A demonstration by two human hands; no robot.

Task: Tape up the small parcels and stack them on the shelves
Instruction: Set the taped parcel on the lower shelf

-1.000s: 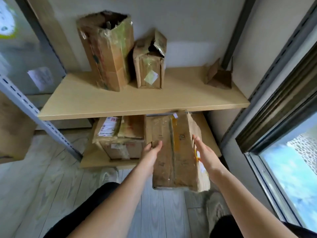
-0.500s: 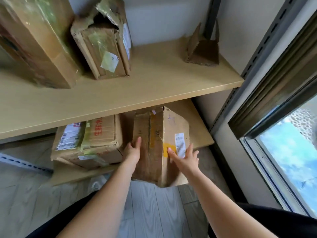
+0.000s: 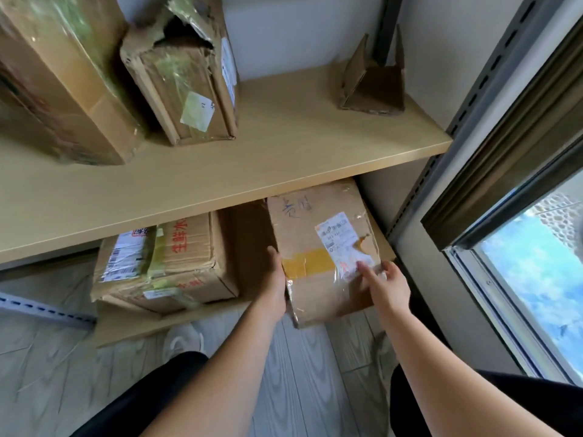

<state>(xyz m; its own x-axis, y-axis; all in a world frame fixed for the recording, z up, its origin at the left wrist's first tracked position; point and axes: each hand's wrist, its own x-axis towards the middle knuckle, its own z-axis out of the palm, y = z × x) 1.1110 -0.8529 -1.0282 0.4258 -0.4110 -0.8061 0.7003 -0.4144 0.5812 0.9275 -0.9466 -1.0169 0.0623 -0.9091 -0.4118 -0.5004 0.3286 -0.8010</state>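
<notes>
Parcel (image 3: 325, 247) now pushed further onto lower shelf (image 3: 132, 326) than a moment ago, beside red-lettered box (image 3: 176, 263). White label, blue scribble, both unreadable. Left hand (image 3: 276, 279) flat against its side; right hand (image 3: 386, 285) pressing front, fingers open.
</notes>
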